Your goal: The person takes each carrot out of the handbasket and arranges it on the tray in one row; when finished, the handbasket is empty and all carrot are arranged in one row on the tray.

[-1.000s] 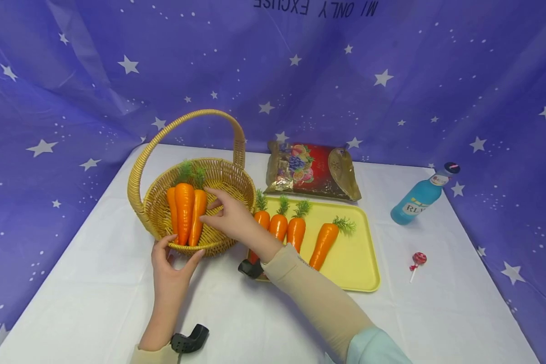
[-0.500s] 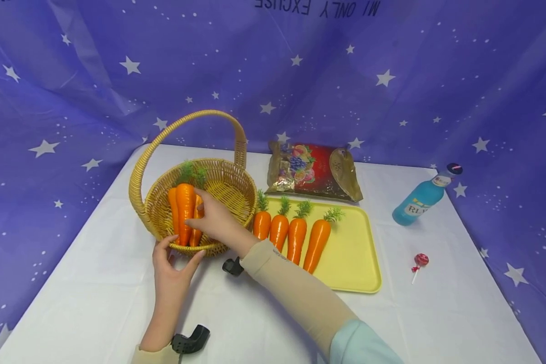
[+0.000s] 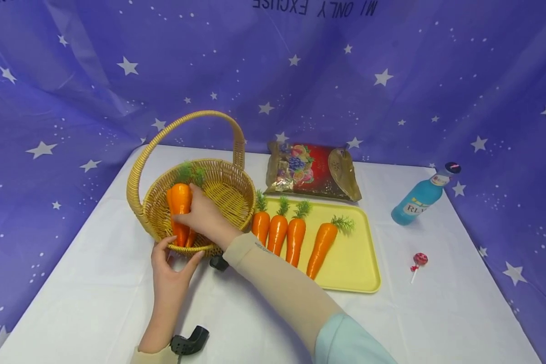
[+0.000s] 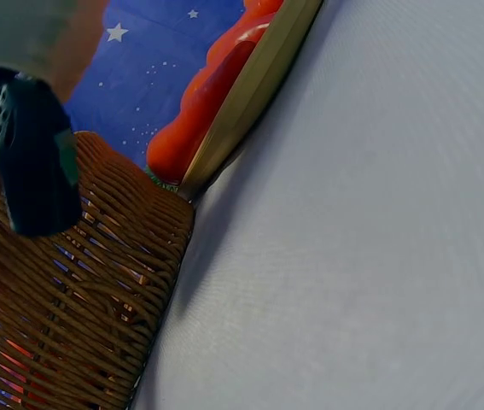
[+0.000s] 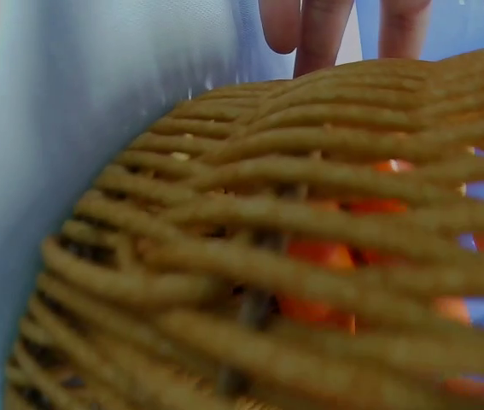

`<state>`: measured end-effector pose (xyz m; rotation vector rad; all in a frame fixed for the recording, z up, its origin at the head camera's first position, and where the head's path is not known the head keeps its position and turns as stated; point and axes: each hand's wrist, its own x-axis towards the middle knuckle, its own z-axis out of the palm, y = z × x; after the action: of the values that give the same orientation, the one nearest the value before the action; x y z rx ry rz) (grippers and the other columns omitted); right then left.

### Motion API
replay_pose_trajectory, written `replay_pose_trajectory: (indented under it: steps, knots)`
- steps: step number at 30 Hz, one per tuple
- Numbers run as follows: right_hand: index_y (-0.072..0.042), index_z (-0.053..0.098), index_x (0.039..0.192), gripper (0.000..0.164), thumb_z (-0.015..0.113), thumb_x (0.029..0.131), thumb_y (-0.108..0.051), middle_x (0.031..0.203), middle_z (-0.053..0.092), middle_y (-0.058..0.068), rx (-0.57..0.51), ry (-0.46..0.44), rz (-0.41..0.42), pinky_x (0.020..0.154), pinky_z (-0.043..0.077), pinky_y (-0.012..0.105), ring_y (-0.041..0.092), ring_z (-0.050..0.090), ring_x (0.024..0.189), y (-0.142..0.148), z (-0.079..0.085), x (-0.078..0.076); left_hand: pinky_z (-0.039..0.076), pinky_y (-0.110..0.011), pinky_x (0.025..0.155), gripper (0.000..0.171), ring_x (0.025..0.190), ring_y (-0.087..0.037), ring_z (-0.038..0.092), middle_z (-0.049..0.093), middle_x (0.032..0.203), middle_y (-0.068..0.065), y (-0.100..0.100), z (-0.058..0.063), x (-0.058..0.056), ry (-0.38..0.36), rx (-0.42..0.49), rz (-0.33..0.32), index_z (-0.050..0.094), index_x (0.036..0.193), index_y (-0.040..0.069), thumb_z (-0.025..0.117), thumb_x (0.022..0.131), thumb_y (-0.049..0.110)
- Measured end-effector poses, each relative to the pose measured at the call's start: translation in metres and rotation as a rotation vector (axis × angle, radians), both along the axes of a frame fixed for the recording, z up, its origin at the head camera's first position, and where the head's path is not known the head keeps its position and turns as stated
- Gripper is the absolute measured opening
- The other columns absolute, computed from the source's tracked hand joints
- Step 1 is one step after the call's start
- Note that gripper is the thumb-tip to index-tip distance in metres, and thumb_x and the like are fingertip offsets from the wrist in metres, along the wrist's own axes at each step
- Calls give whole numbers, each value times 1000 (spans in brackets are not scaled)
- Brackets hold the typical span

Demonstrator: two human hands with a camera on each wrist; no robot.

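Observation:
A wicker basket (image 3: 229, 177) with a tall handle stands on the white table and holds orange carrots with green tops. My right hand (image 3: 199, 217) reaches over the basket's near side, its fingers curled round the front carrot (image 3: 180, 199). My left hand (image 3: 170, 263) pinches the basket's near rim between thumb and fingers. In the right wrist view the basket weave (image 5: 224, 282) fills the frame, the carrots (image 5: 314, 256) show orange through it, and the left hand's fingertips (image 5: 314, 30) show at the top. In the left wrist view the basket wall (image 4: 79, 307) is close.
A yellow tray (image 3: 355, 258) right of the basket holds several carrots (image 3: 296, 232) side by side. Behind it lies a red snack bag (image 3: 311, 169). A blue bottle (image 3: 418, 199) and a lollipop (image 3: 417, 260) lie at the right. Starry purple cloth surrounds the table.
My right hand has moved left, deeper into the basket, and closed round the front carrot. The left hand has stayed on the rim.

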<state>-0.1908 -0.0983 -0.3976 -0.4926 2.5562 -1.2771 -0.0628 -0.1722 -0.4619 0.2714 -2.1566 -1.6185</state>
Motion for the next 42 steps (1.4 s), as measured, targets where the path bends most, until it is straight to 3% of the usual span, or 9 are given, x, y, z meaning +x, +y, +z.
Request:
replay_pose_trajectory:
  steps: [8,19,29,34,42]
  knots:
    - [-14,25,152,84,75,85,-25,114,65,5,48,-27,-32,70,53,22,14,64,90,-10,-4,4,29,-51,107,65,130,-25,33,35,134,-13,0,-2,-1,0,15,0,42,129,1,81,78,7]
    - [-13,28,150,82,76,84,-17,91,61,0,-85,-66,-35,61,50,21,9,59,76,1,-6,0,30,-51,106,65,130,-25,33,35,135,-12,1,0,0,-11,10,-1,41,130,1,81,78,8]
    - [-16,25,152,82,73,86,-11,100,60,2,-228,-69,-2,61,53,23,10,61,76,21,18,5,30,-51,106,66,129,-24,34,36,132,-11,1,3,0,0,5,0,41,129,-1,81,78,8]
    - [-18,27,151,80,72,86,-9,101,57,2,-322,-83,24,59,55,26,12,62,71,33,35,12,30,-53,106,66,129,-25,33,36,132,-12,1,3,1,-10,4,-1,41,129,-1,81,78,8]
    - [-22,28,151,81,74,85,-10,103,54,2,-412,-77,58,63,56,28,15,63,78,59,54,29,30,-54,106,67,131,-30,32,33,136,-13,0,3,1,-33,5,2,40,130,1,81,78,10]
